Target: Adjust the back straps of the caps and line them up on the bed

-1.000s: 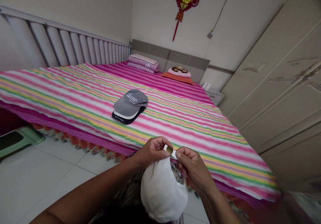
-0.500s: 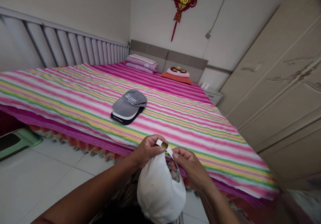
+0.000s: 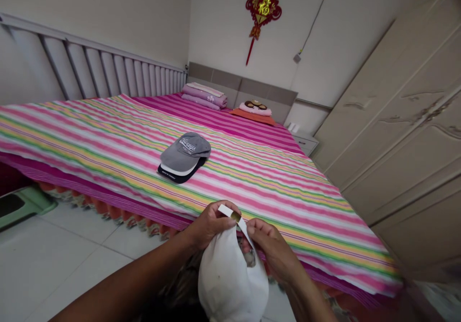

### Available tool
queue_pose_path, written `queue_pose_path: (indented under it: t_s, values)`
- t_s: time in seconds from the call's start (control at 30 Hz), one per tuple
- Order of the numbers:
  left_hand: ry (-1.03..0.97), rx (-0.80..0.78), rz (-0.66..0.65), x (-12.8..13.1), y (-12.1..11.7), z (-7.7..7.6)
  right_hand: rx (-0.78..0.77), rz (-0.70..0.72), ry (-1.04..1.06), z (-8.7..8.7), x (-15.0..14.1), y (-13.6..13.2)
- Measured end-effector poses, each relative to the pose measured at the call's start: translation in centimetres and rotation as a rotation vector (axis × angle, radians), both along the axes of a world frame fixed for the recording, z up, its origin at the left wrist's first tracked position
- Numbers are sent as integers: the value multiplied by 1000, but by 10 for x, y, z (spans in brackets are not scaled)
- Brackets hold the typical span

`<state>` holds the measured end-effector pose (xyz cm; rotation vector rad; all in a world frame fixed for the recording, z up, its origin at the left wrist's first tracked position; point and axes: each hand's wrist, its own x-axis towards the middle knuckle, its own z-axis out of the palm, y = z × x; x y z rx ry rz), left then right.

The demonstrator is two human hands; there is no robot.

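A white cap (image 3: 230,278) hangs between my hands just in front of the bed's near edge, its rear opening turned up toward the bed. My left hand (image 3: 212,225) pinches the cap's back near a brass-coloured buckle (image 3: 236,216). The white strap (image 3: 226,210) passes through this buckle, and its loose end sticks out over my left fingers. My right hand (image 3: 268,242) grips the strap on the other side of the buckle, thumb on top. Some fingertips are hidden behind the strap. Farther off, a grey cap (image 3: 187,149) lies on top of other caps, whose white and black brims show beneath it.
A striped sheet (image 3: 270,182) covers the bed. Folded purple bedding (image 3: 203,96) and an orange and pink pile (image 3: 254,113) lie by the headboard (image 3: 223,78). Wardrobe doors (image 3: 392,134) stand at right; a green stool (image 3: 30,204) is at floor level on the left.
The strap's loose end sticks out farther to the left past the buckle. Both hands keep their hold on the white cap. The view has tilted up slightly.
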<state>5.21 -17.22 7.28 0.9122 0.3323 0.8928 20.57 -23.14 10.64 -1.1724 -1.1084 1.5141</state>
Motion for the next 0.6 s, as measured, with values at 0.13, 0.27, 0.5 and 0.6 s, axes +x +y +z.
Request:
queue_pose_path:
  t_s: [0.13,0.27,0.5,0.6]
  values:
    - [47,82,8,2,0,1,9,-53,50,-5,-1,1]
    - [61,144,-70,2,1,0,19,6,61,-1,0,2]
    - [83,111,-28,-2,4,-2,-33,86,49,0,6,0]
    - [108,125,-18,-3,5,0,-34,74,103,-1,5,0]
